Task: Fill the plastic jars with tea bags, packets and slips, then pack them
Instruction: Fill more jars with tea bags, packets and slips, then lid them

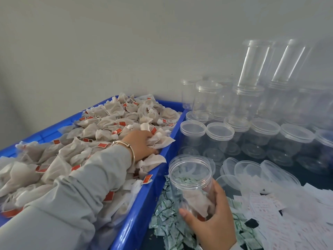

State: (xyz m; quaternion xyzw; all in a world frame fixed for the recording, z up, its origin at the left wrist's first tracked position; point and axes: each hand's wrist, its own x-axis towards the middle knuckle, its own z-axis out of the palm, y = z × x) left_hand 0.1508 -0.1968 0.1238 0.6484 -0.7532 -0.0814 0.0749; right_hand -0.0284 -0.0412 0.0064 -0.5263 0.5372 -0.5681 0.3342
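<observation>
Right hand point(209, 219) grips open jar point(191, 179) round its lower wall, near-centre, held tilted w/ mouth toward the bin point(144, 201). A few tea bags point(108, 127) already sit in the jar bottom. Left hand point(142, 143) reaches across into the bin at left, fingers curled into the pile, grasping a bunch of bags near the bin's right rim; exact no. of bags can't be told.

Handling, as I judge it:
- Bags: v. light, soft, limp mesh; strings + red tags tangle, so a grab may drag extras. Best pinched by the pouch body, not the tag; squeezing hard risks tearing mesh.
- Jar: thin clear plastic, light, smooth, prob. slippery; stiff enough at rim, walls may flex. Wrap-grip low/mid wall as now works; keeps mouth free for loading.
- Packets point(167, 213): small green-white sachets heaped on desk point(239, 156) just right of bin, under/near the jar; flat, slick, pick w/ fingertips.
- Slips point(270, 210): thin paper, scattered near-right; flimsy, slide one off the heap edge.

Lids point(246, 170) lie loose behind the jar, mid-right. Capped empty jars point(219, 131) stand in rows far right, some stacked by the wall.
</observation>
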